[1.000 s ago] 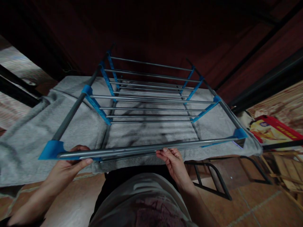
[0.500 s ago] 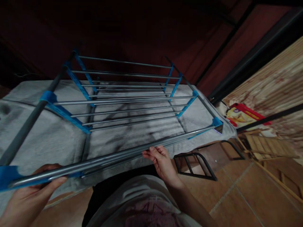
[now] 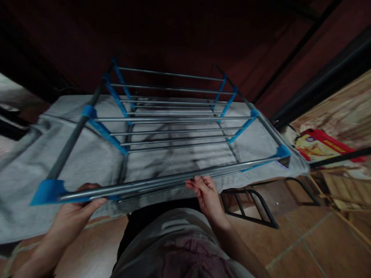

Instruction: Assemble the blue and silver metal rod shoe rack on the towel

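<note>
The left hand (image 3: 72,216) is gripping the near bar of the rack (image 3: 174,116), which has been swinging back level over the towel (image 3: 26,173). The right hand (image 3: 206,195) is clasping the same bar midway, steadying it.

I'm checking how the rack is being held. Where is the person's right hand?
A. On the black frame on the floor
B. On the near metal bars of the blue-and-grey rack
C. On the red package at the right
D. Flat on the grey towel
B: the right hand curls its fingers around the near bars of the rack, while the left hand holds them near the blue corner.
</note>
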{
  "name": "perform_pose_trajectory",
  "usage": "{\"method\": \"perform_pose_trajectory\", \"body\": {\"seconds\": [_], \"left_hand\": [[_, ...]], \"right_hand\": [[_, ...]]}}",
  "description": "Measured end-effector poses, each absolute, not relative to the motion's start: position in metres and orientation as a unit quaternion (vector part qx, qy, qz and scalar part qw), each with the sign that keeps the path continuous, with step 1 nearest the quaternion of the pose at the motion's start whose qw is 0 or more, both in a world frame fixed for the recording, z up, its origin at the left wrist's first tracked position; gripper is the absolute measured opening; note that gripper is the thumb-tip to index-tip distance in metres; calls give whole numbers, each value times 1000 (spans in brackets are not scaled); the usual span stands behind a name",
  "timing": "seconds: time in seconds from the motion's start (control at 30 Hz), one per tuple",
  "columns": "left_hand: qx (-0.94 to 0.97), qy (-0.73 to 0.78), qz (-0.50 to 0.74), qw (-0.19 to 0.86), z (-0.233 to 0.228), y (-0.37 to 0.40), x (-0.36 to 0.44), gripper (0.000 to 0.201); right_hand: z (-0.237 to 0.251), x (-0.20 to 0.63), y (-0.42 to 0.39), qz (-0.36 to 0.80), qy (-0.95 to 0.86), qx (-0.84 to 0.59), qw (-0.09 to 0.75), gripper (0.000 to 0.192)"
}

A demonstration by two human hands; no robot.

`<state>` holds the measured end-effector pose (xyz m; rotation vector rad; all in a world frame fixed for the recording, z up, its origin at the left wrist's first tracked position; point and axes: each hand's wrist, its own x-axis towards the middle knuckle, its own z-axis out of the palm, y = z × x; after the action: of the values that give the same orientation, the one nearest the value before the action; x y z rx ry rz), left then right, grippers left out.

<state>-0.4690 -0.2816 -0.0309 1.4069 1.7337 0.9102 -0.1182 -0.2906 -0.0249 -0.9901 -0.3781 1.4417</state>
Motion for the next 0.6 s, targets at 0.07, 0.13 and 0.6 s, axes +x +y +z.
{"method": "perform_pose_trajectory", "body": {"seconds": [0.07, 0.13, 0.6], "left_hand": [[537, 651, 369, 389, -29, -283, -466, 33], [532, 635, 383, 410, -30, -281, -464, 30], [473, 636, 431, 431, -28, -281, -458, 30]], "right_hand": [[-27, -118, -291, 624, -160, -441, 625, 32], [-27, -118, -291, 624, -159, -445, 622, 33], [-23, -118, -290, 621, -178, -447, 619, 28]]}}
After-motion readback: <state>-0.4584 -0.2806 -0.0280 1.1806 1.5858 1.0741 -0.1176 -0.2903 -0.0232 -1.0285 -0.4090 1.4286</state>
